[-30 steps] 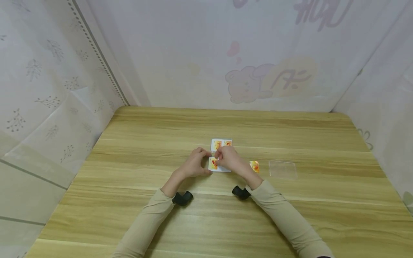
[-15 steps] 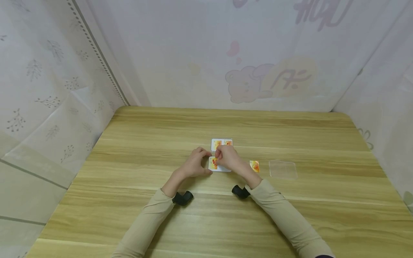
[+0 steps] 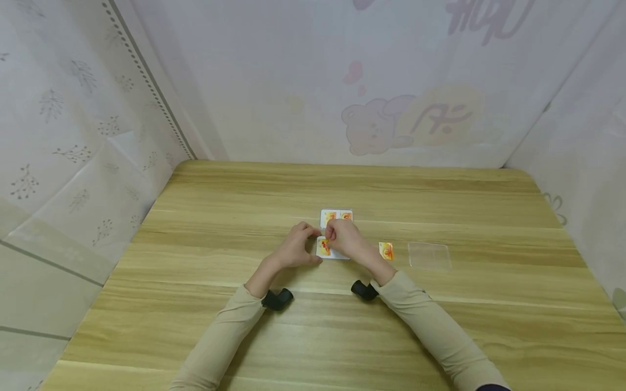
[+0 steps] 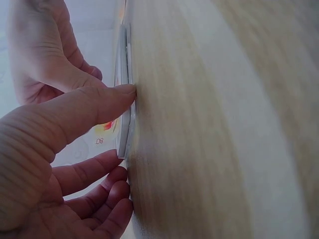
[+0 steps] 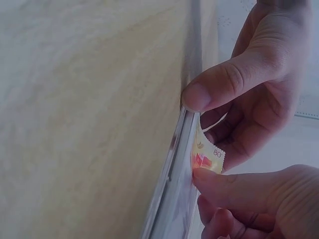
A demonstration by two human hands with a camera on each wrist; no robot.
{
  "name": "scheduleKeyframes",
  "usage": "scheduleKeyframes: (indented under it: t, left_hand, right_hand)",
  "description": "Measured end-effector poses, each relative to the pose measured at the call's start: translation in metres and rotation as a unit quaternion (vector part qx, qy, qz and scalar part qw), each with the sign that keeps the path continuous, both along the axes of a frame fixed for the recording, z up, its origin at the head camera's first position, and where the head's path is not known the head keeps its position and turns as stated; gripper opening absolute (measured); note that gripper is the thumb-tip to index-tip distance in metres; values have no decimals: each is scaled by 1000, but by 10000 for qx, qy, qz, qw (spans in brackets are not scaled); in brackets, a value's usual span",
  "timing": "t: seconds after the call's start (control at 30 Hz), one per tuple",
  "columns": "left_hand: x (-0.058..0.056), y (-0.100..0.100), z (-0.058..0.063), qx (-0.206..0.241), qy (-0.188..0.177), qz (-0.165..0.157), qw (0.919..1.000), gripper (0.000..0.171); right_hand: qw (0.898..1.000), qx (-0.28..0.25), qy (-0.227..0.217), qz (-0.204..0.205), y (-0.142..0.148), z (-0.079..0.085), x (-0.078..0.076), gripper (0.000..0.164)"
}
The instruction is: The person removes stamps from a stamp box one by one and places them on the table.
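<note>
A thin flat white case (image 3: 338, 255) with clear edges lies on the wooden table in front of the person. Thumb and fingers of the left hand (image 3: 295, 248) hold it by its left part, the thumb at the near edge and the fingers at the far edge. A yellow and red postage stamp (image 5: 213, 154) with a toothed edge and the number 80 stands tilted up from the case in the right wrist view. The right hand (image 3: 346, 239) pinches this stamp between thumb and forefinger, low over the case; its knuckles cover part of the case in the head view.
Just beyond, a second case (image 3: 323, 219) with two stamps lies flat. To the right are a loose yellow stamp (image 3: 386, 251) and a clear plastic cover (image 3: 429, 257). Black wrist mounts (image 3: 277, 299) sit below both wrists. A printed curtain (image 3: 274, 81) hangs behind the table.
Almost nothing differs; both hands stay at the case, with the right fingers shifting only slightly at the stamp.
</note>
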State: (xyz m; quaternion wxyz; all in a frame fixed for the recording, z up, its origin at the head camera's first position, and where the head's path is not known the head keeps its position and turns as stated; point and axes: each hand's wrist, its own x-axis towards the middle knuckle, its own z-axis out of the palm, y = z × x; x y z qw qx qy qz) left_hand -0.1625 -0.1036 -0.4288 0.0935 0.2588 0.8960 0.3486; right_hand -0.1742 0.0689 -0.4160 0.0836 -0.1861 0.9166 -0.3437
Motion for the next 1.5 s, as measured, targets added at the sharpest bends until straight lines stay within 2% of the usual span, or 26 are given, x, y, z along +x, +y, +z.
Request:
scheduleKeyframes:
  t: [0.27, 0.73, 1.03, 1.5]
  left_hand:
    - [2, 1, 4, 13, -12, 14, 10000, 53]
    - [2, 1, 1, -26, -25, -4, 10000, 52]
    - [1, 1, 2, -21, 34, -3, 10000, 52]
    - [1, 2, 1, -50, 99, 1, 9999, 52]
  right_hand:
    - [9999, 73, 93, 82, 0, -1, -1, 17]
    - [9982, -441, 224, 342, 9, -4, 0, 15]
    - [9987, -435, 89, 265, 12, -3, 1, 11]
    - [9965, -815, -118, 125, 15, -3, 2, 10]
